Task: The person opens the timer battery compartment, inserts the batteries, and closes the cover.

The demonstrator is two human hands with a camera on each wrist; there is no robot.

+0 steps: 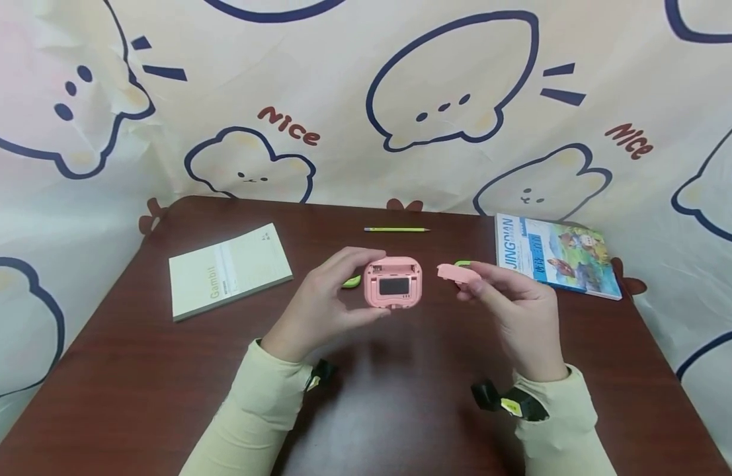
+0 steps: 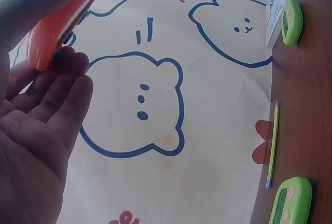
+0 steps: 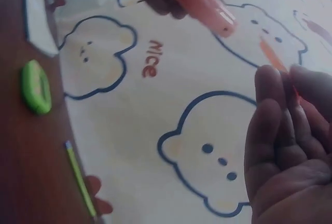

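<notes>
Left grip [image 1: 324, 304]: holding the pink device [image 1: 393, 285], thumb along its lower edge, fingers at the upper left. The recess [image 1: 395, 268] runs along the top of the face, dark panel below it, both facing you. Right grip [image 1: 520, 311]: narrow, pinching the small pink piece [image 1: 453, 272] between thumb and fingers; it pokes out leftward past your fingertips.

Key relation: piece sits just right of the device, not touching, about level with the recess. Its long axis runs roughly left-right, dipping a bit toward the right grip, near parallel to the recess. Left grip is nearest the device, right grip owns the piece. My read: sideways gap and tilt are what to watch.

Views: head gives you the recess; left wrist has the device near edge-on and no piece in sight. Right wrist gets both: piece as a thin sliver, device end up and left of it, clear gap. Can't tell the piece's far side.

Left wrist also shows screen and pink buttons on the green device [image 2: 293, 203]; in head it's mostly hidden behind the left grip. Pencil [image 1: 397, 229] lies on the bench [image 1: 395, 423] beyond both grips; cream book [image 1: 229, 272] left of the left grip, illustrated book [image 1: 570, 254] beyond the right.
</notes>
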